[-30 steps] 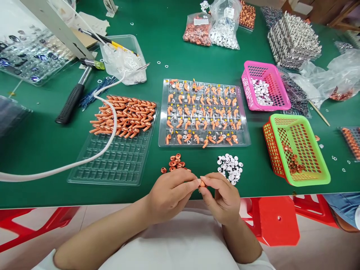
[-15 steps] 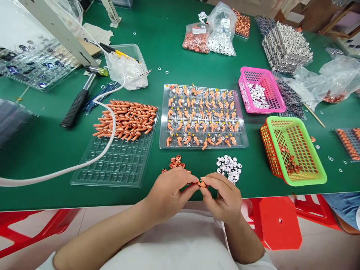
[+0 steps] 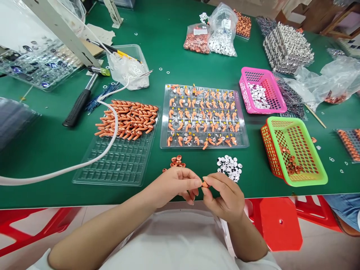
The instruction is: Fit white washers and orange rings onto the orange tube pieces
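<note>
Above the table's front edge, my right hand (image 3: 226,197) pinches a small orange earbud part (image 3: 205,184) between thumb and fingers. My left hand (image 3: 177,185) meets it from the other side, thumb and forefinger closed at its edge, the other fingers curled below. Fingertips hide most of the part. Just beyond my left hand lies a loose pile of orange shells (image 3: 177,161). Beyond my right hand is a heap of small white round pieces (image 3: 230,167). Behind both piles stands a clear tray (image 3: 162,139) of orange stemmed earbud pieces with tiny yellow bits.
On the left are a tray of orange stems (image 3: 126,118), a white tube (image 3: 116,127), a hammer (image 3: 77,107) and a plastic tub (image 3: 144,63). A pink basket (image 3: 277,92) and a green basket (image 3: 317,165) stand right. Filled bags (image 3: 222,37) lie at the back.
My left hand has turned, its thumb now lying across the top and its lower fingers showing beneath. The orange part has tilted in my right fingers. The view has shifted slightly.
</note>
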`<state>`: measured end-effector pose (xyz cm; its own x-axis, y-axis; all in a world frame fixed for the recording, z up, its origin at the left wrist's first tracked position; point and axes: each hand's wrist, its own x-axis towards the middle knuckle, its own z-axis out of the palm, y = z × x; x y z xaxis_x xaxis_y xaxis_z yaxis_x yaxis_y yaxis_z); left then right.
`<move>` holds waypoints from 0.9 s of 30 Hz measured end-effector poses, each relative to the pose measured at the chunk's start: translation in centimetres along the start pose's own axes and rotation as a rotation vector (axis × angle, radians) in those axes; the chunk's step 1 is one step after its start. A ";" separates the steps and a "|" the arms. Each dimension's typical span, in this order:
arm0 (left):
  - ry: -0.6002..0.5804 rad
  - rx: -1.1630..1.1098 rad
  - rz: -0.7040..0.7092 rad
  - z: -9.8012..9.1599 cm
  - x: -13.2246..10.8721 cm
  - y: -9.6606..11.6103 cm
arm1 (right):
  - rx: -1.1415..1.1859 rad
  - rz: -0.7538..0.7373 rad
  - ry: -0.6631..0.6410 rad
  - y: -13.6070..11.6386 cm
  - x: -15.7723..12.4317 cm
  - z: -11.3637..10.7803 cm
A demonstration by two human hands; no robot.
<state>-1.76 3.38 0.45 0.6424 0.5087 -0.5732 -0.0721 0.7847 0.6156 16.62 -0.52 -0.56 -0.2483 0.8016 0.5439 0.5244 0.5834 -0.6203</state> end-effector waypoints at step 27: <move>-0.080 -0.364 -0.101 0.1 0.5 -0.9 | 0.265 -0.027 -0.193 0.6 0.4 -1.2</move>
<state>-1.30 2.86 -0.31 0.7166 0.4043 -0.5683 -0.2620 0.9112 0.3179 17.85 -0.01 -0.06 -0.4224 0.7806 0.4606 0.2913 0.5981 -0.7466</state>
